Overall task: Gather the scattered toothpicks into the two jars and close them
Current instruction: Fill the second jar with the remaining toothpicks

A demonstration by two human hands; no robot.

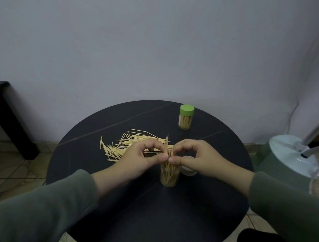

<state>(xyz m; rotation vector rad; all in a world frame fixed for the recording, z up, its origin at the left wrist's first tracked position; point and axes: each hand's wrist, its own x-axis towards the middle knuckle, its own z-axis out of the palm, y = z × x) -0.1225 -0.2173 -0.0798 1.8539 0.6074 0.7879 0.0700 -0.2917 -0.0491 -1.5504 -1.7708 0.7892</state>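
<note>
A: What's the step in hand?

B: Feeding a bundle [167, 148] of toothpicks into the open jar [169, 176], which stands at the middle of the desk [115, 201] right under both hands. The left hand [142, 158] and the right hand [195, 159] each curl round the bundle and pinch it above the jar's mouth, thumbs nearly touching.

A: How would you do it well?

B: My judgement: keep the sticks upright and parallel, close the fingers tight so none splay, and let them slide down together. One stick pokes up higher than the rest; tap it level. The jar looks light and nothing steadies it, so a sideways push could tip it.

A: And the count?

B: Two jars: the open one, and a shut jar [185, 120] with a green lid [187, 109], full, toward the far right of the desk. One pale round thing, likely the second lid [189, 170], lies just beside the open jar, half hidden by the right hand. One loose pile [128, 145] of toothpicks lies behind the left hand, too many to count singly.
</note>
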